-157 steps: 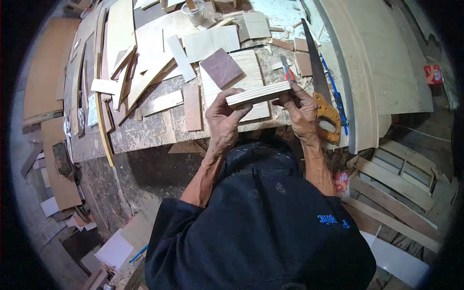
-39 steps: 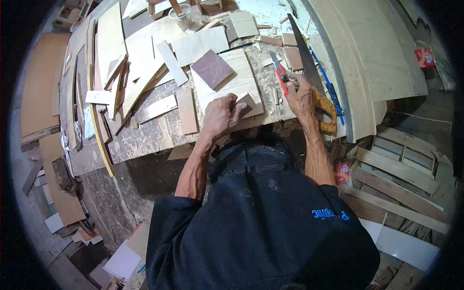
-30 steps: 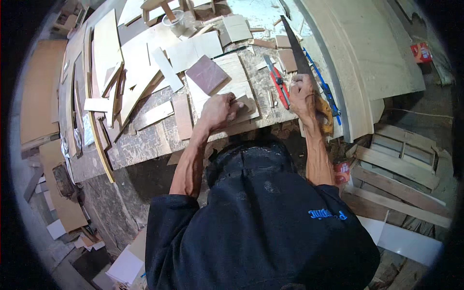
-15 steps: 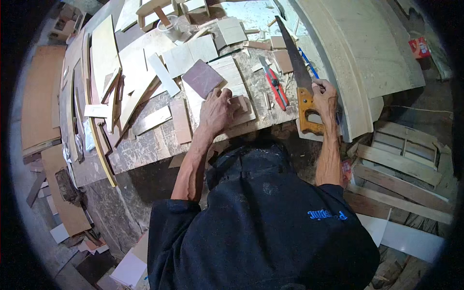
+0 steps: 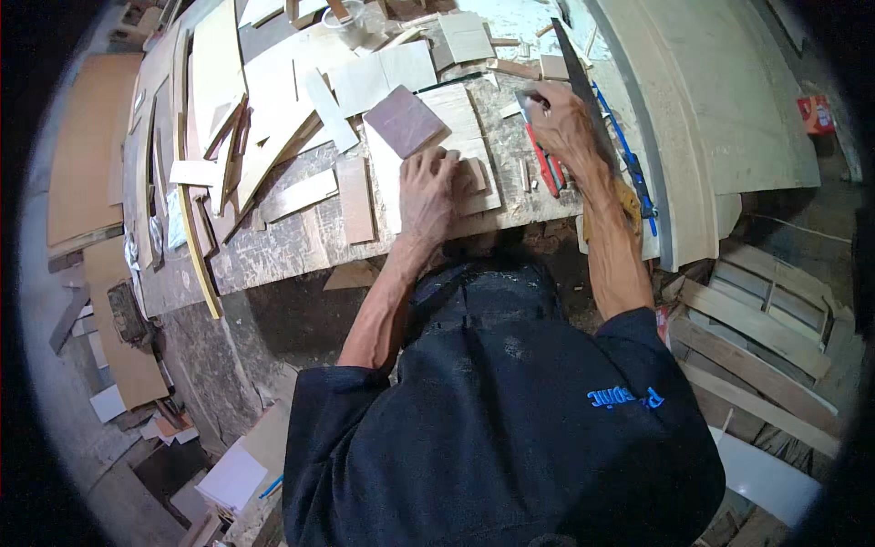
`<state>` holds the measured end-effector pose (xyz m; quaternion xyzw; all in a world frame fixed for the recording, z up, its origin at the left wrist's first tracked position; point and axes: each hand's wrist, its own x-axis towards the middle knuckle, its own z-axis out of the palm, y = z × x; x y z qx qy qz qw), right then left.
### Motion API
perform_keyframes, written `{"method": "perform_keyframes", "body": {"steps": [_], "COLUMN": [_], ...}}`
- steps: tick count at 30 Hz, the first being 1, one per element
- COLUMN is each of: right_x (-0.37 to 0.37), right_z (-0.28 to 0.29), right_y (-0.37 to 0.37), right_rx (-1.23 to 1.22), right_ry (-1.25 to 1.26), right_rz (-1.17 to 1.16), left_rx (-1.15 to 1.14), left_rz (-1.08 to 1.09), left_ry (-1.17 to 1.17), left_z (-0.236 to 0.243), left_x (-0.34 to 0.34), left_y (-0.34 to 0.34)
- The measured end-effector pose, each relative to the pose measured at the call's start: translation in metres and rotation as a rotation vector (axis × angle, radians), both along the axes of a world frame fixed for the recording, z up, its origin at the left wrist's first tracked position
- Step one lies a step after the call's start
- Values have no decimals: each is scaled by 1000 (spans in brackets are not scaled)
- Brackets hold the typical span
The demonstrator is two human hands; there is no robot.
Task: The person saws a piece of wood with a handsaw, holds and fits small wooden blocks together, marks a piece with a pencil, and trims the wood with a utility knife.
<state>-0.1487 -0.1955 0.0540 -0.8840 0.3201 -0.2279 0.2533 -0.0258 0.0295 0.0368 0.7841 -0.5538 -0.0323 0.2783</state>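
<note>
My left hand (image 5: 428, 196) is curled at a small wooden piece (image 5: 473, 175), which lies on a pale square board (image 5: 469, 128) near the bench's front. Just above it sits a purplish square piece (image 5: 402, 123). My right hand (image 5: 563, 128) reaches over the red utility knife (image 5: 549, 170), its fingers closed near the knife's upper end; what they grip is hidden. A handsaw with a dark blade (image 5: 574, 55) and yellow handle lies under my right forearm, beside a blue bar-shaped tool (image 5: 641, 182).
Offcuts and strips (image 5: 310, 193) crowd the bench (image 5: 255, 278) to the left. A clear plastic cup (image 5: 346, 32) stands at the back. A large pale panel (image 5: 743, 137) is at the right, with slatted wooden pieces (image 5: 756, 319) below it.
The wooden piece was raised in both hands earlier; it is down on the board now. My right hand has left the saw handle and moved up-left to the utility knife.
</note>
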Motion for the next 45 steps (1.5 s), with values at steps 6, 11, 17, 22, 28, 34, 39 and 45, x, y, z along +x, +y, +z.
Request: {"method": "perform_keyframes", "body": {"steps": [6, 11, 17, 22, 28, 34, 39, 45], "right_x": [53, 82, 98, 111, 91, 46, 10, -2], "right_z": [-12, -42, -99, -42, -48, 18, 15, -8], "right_y": [-8, -23, -50, -25, -54, 9, 66, 106], "right_rx": [-187, -337, -529, -341, -348, 96, 540, 746], "right_ry": [76, 124, 99, 203, 183, 32, -180, -421], "right_rz": [201, 290, 300, 359, 312, 58, -19, -56], "left_rx": [-57, -32, 13, 151, 62, -39, -48, -75], "left_rz": [-33, -70, -123, -48, 15, 68, 69, 61], "left_ry": [25, 31, 29, -212, -95, -37, -1, -42], "left_z": [-3, 6, -4, -3, -3, -3, -4, 0], "left_x": [-6, -7, -5, -9, -26, -25, -22, -22], "left_y": [9, 11, 4, 12, 8, 15, 13, 8]}}
